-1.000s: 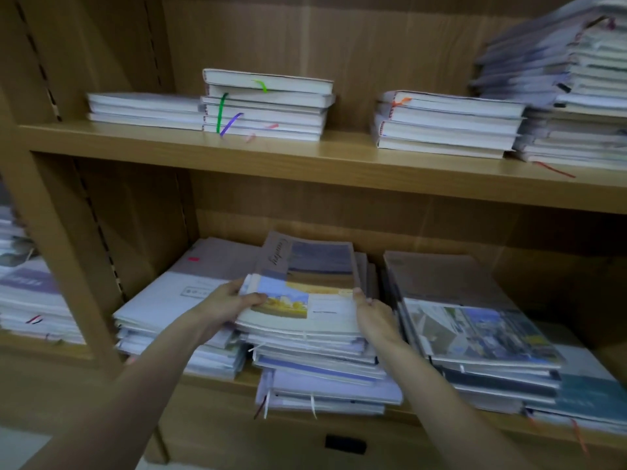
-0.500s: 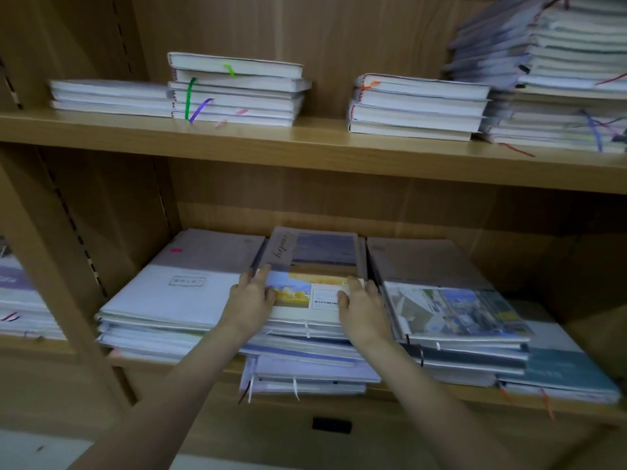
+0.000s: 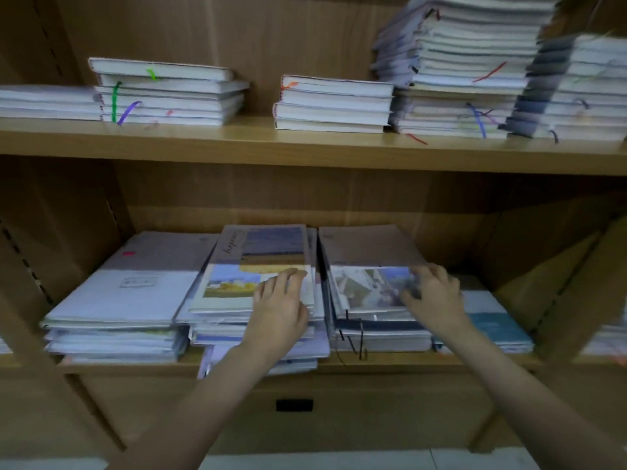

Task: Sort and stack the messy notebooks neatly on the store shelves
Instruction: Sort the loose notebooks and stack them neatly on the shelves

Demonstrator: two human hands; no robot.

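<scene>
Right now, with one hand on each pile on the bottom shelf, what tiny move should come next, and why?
Probably nudge the middle pile back and square it. The left hand already rests on its top notebook, and its lowest notebooks jut over the lower shelf's front edge. The right hand can steady the neighbouring pile it touches.

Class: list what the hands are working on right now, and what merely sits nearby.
In use:
left hand on middle notebook stack
right hand on right notebook stack

Nearby:
left stack
upper-shelf stacks
teal notebook
</scene>
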